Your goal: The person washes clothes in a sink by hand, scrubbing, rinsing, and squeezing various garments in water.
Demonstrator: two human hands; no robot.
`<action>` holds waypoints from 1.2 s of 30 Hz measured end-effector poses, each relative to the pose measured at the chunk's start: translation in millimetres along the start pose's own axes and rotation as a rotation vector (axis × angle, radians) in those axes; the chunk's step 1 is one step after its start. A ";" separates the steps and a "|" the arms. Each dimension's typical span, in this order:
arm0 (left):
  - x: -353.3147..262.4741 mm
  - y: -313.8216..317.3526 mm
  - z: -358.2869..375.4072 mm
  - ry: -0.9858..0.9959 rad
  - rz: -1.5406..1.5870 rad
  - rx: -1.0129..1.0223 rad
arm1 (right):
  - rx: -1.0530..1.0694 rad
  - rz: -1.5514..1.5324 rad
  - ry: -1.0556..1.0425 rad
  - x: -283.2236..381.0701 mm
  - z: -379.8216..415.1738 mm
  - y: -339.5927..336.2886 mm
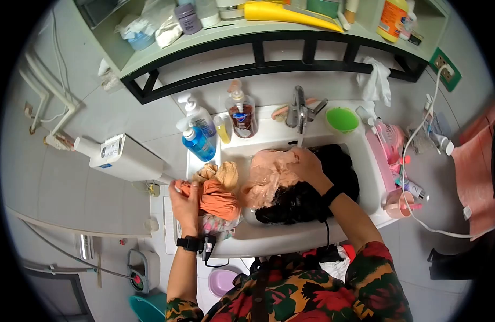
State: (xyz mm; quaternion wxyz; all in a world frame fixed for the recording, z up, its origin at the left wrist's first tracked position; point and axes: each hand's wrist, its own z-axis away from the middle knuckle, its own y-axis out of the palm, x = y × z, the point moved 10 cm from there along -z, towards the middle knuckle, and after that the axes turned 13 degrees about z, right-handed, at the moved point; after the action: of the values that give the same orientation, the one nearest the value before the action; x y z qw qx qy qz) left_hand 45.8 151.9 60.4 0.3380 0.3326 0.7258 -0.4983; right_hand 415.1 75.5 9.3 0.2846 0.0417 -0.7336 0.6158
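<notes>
My left hand (185, 206) grips the edge of a bunched orange cloth (218, 199) on the left rim of the sink. Tan cloth (226, 174) and a flower-patterned cloth (219, 227) lie against it. In the white sink (371, 185), my right hand (311, 170) is closed on a wet, pale pink cloth (269, 170) below the faucet (299, 107); some of its fingertips are hidden. Water runs from the spout beside that hand. Dark, soaked fabric (338, 170) fills the basin around and under the pink cloth.
Along the back left rim stand a blue pump bottle (198, 143), a white pump bottle (200, 115) and a brown soap bottle (242, 117). A green bowl (342, 119) sits right of the faucet. A shelf (231, 32) overhangs the sink. A white cable (410, 188) hangs at the right.
</notes>
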 end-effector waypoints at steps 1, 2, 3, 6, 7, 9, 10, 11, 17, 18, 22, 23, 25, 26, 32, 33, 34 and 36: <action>-5.5 0.0 1.9 0.012 0.003 0.010 | -0.174 0.005 -0.092 9.1 2.2 -19.5; -20.9 -12.4 5.9 0.051 -0.016 -0.084 | -0.266 -0.013 -0.207 15.4 7.4 -22.5; -36.0 -23.1 11.7 0.088 -0.034 -0.179 | -0.275 -0.012 -0.197 12.1 11.0 -24.2; -82.7 -5.6 41.5 0.323 0.259 -0.088 | 0.300 0.095 -0.176 -6.6 22.6 45.9; -98.7 11.6 55.4 0.298 0.301 0.022 | 0.303 0.095 -0.172 -17.4 25.4 58.6; -98.5 70.5 83.9 0.158 0.482 0.296 | 0.381 0.093 -0.091 -47.6 26.7 87.1; -92.1 97.4 97.1 0.077 0.522 0.354 | 0.425 0.093 -0.058 -65.0 25.2 102.9; -80.2 123.9 105.1 -0.003 0.562 0.412 | 0.429 0.093 -0.053 -69.7 23.6 103.1; 9.9 238.5 78.0 -0.032 0.051 0.435 | 0.170 -0.470 0.309 -130.5 25.3 124.0; 9.4 251.8 73.0 -0.192 0.149 0.491 | 0.185 -0.540 0.327 -127.8 28.9 132.0; 25.6 299.0 86.2 -0.204 0.252 0.586 | 0.247 -0.811 0.506 -87.4 38.8 123.1; 26.5 308.5 98.7 -0.302 0.278 0.688 | 0.216 -0.885 0.548 -89.8 40.5 131.7; 25.7 322.6 128.6 -0.496 0.324 0.884 | 0.188 -0.967 0.588 -99.9 37.7 143.0; 22.0 319.2 124.1 -0.317 0.262 0.756 | 0.233 -1.189 0.553 -99.7 32.0 152.1; -88.3 271.1 144.7 0.056 0.121 0.888 | 0.453 -1.463 0.610 -81.9 33.6 120.2; -91.7 274.6 152.0 0.136 0.124 0.953 | 0.462 -1.465 0.604 -82.4 34.5 119.0; -83.0 271.4 148.8 0.064 0.204 0.965 | 0.350 -1.316 0.561 -93.1 31.2 109.8; -70.1 260.9 133.2 -0.185 0.219 0.965 | 0.184 -1.148 0.426 -99.8 21.0 86.8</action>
State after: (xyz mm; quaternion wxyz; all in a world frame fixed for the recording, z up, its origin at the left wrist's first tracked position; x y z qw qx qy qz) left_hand 319.5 88.9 -48.6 0.2588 0.4797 0.3406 -0.7661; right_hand 454.9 47.8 -115.5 0.7058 0.3303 -0.4652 0.4199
